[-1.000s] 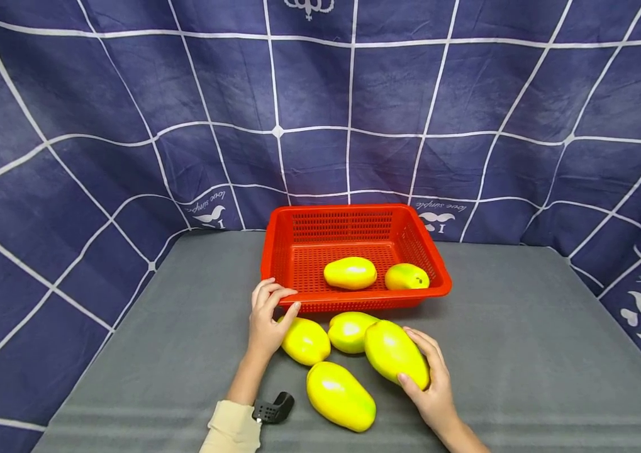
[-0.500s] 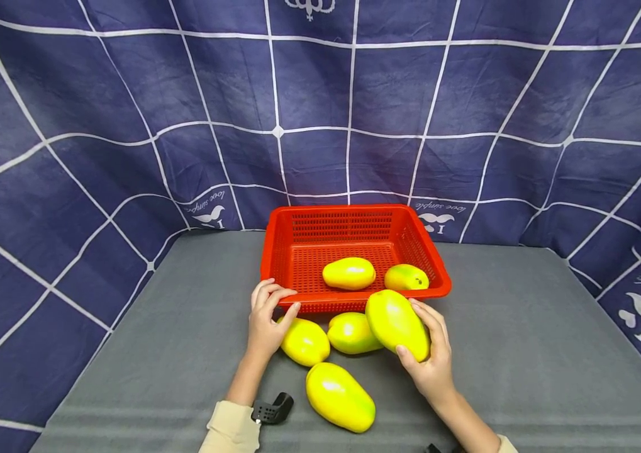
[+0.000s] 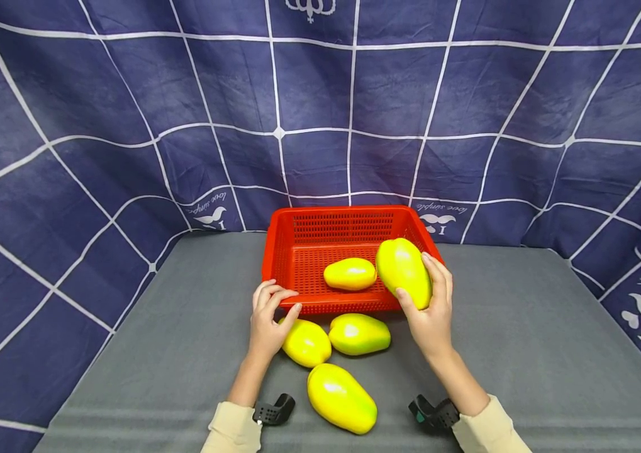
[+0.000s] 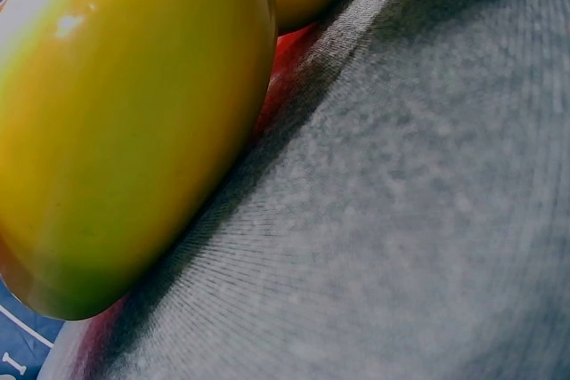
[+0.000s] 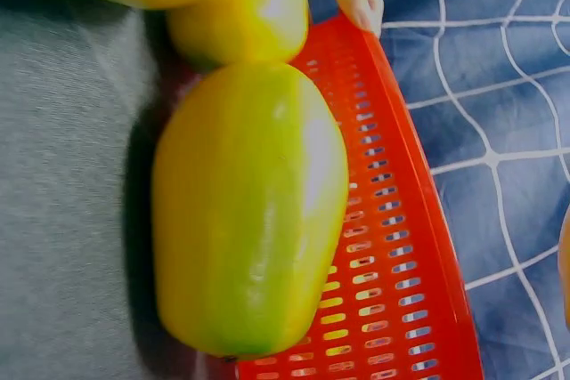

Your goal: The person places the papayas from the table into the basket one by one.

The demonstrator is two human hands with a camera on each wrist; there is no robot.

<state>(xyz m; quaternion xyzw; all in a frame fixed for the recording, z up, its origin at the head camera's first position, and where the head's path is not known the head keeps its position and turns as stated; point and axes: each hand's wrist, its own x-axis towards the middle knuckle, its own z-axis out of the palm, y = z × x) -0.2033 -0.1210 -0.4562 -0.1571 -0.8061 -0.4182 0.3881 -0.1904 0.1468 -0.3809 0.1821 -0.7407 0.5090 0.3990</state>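
Note:
My right hand grips a large yellow-green papaya, tilted, above the right part of the red plastic basket. My left hand holds the basket's front left corner, its fingers over the rim. One papaya lies inside the basket; the held fruit hides the spot to its right. Outside, along the front wall, lie a papaya beside my left hand and another papaya, also large in the right wrist view. A longer papaya is nearest to me.
Grey cloth covers the table. Behind it hangs a dark blue curtain with white lines, close to the basket's back. Black straps show at both wrists.
My right hand has lifted the papaya from near the front fruit, forward and up over the basket's right side, covering the papaya there. My left hand stays at the corner.

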